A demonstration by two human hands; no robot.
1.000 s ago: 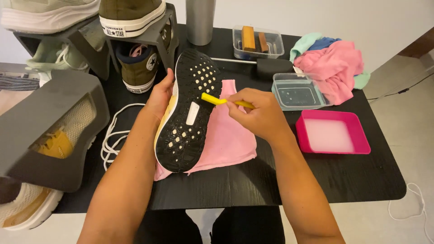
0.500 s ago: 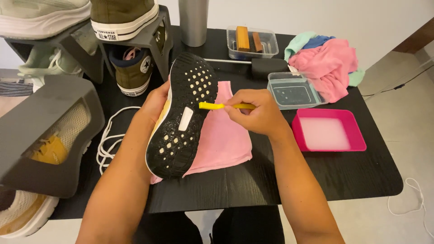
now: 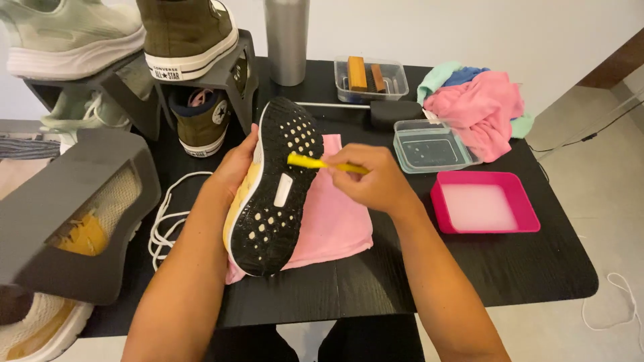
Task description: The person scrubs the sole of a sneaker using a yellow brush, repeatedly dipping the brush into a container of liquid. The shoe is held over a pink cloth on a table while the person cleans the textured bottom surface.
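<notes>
My left hand [image 3: 236, 167] grips a yellow shoe [image 3: 272, 194] from its left side, black dotted sole turned up toward me. In my right hand [image 3: 374, 177] is a small yellow brush [image 3: 315, 162], its head pressed on the sole near the middle. The shoe rests over a pink cloth [image 3: 332, 224] spread on the black table [image 3: 469, 268].
A pink tray of milky liquid [image 3: 484, 203] and a clear tub [image 3: 431, 146] stand to the right, a pile of cloths [image 3: 477, 104] behind them. White laces [image 3: 164, 221] lie left. Grey shoe racks [image 3: 74, 208] with several shoes fill the left side; a metal bottle [image 3: 287, 40] stands at the back.
The view has shifted slightly. The brush has slid a little along the sole; my left hand keeps the shoe in the same tilted position.
</notes>
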